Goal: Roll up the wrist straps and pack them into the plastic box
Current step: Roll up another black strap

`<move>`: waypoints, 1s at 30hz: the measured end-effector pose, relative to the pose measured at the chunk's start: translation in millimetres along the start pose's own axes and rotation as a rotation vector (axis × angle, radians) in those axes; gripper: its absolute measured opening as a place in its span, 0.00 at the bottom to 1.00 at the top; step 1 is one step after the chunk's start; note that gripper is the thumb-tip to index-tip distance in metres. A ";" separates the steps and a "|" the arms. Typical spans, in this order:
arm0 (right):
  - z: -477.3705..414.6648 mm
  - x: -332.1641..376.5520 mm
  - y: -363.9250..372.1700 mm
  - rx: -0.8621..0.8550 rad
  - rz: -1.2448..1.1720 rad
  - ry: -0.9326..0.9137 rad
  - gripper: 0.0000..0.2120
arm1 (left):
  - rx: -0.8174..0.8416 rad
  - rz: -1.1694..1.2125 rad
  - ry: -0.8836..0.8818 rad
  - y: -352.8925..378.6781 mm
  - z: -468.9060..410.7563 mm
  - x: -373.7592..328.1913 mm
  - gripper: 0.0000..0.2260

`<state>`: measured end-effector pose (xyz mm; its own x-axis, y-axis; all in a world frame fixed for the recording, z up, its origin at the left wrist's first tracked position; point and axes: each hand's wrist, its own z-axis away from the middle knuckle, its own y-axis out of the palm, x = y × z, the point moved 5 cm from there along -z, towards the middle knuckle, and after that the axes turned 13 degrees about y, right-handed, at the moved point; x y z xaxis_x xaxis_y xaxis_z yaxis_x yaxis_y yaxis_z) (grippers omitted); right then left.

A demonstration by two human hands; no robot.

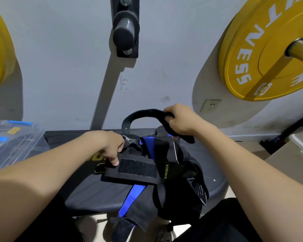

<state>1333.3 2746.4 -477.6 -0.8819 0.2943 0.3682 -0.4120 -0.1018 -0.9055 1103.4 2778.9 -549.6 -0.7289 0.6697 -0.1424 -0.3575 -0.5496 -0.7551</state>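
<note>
Several black and blue wrist straps (157, 163) lie heaped on the near bench pad (87, 189). The right hand (180, 119) grips one black strap (143, 114), which arches above the heap. The left hand (108, 145), fingers curled, pinches the Velcro strap (138, 167). The clear plastic box (12, 142) stands far left, well apart.

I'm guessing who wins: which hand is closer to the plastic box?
Left. The left hand holds the strap pile right of the plastic box; the right hand grips a strap farther right.

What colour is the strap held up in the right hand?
The strap is black, best seen in the head view.
</note>
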 end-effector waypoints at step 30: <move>-4.6 -86.5 73.9 0.598 0.439 0.119 0.37 | -0.286 0.395 0.499 30.7 -54.2 -144.6 0.25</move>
<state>1380.2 2717.8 -577.3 -0.9772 0.2049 -0.0563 -0.1121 -0.7221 -0.6826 1229.5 2692.3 -587.0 -0.3924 0.6336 -0.6667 0.0968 -0.6924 -0.7150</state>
